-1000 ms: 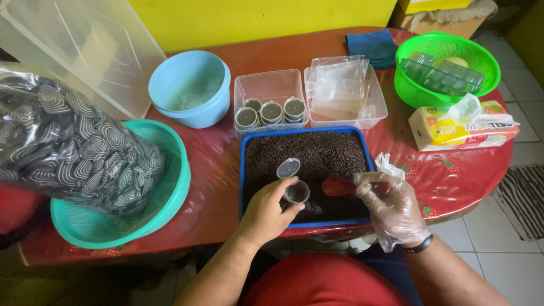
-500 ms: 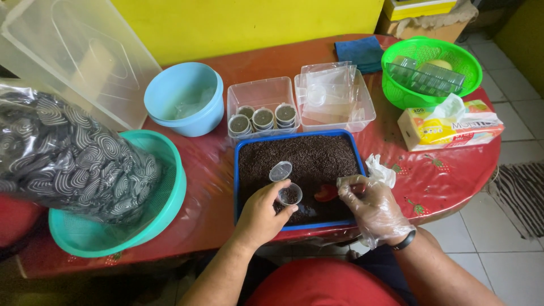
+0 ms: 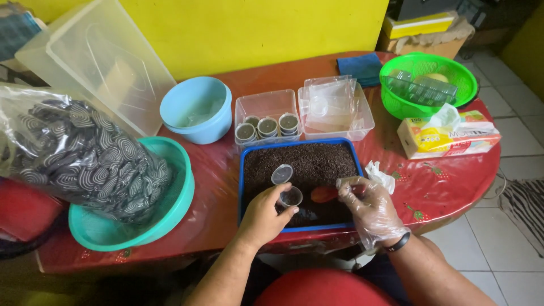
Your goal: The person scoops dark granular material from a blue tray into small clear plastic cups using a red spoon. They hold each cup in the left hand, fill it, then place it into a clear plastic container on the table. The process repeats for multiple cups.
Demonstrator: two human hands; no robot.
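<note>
My left hand holds a small clear plastic cup with its hinged lid flipped up, over a blue tray filled with dark granules. My right hand, in a thin clear plastic glove, grips an orange scoop that lies low over the granules just right of the cup. Behind the tray, a clear box holds three filled, lidded cups in a row.
A second clear box with plastic bags stands next to the first. A light blue bowl, a teal basin holding a bag of patterned pieces, a green basket, a tissue box and a large clear lid ring the red table.
Both hands stay over the blue tray with the cup and scoop; they have barely shifted. The view has tilted and drifted slightly.
</note>
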